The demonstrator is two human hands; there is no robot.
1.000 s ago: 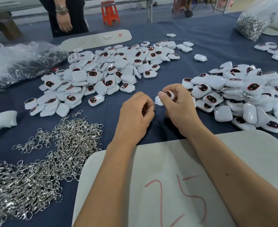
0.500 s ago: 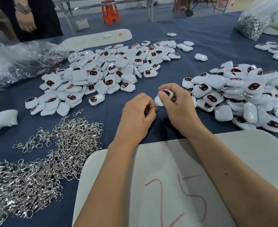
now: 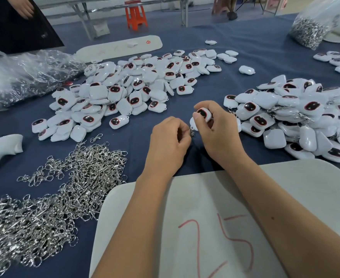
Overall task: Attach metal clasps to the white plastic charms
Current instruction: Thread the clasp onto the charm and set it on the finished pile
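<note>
Nearest, at lower left of the frame, loose clasps (image 3: 44,201) heap on the bench (image 3: 185,43). Mid-frame, the left hand (image 3: 168,146) pinches one metal clasp (image 3: 192,133), touching the lower end of the white charm (image 3: 202,115) gripped in the right hand (image 3: 217,131); the charm lies up-right of the clasp. Farther back, unclasped charms (image 3: 137,85) pile upper left.

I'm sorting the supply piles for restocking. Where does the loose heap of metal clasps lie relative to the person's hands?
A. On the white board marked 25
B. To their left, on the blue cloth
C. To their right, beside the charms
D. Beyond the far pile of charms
B: the loose heap of metal clasps spreads over the blue cloth to the left of the left hand and right hand.
</note>
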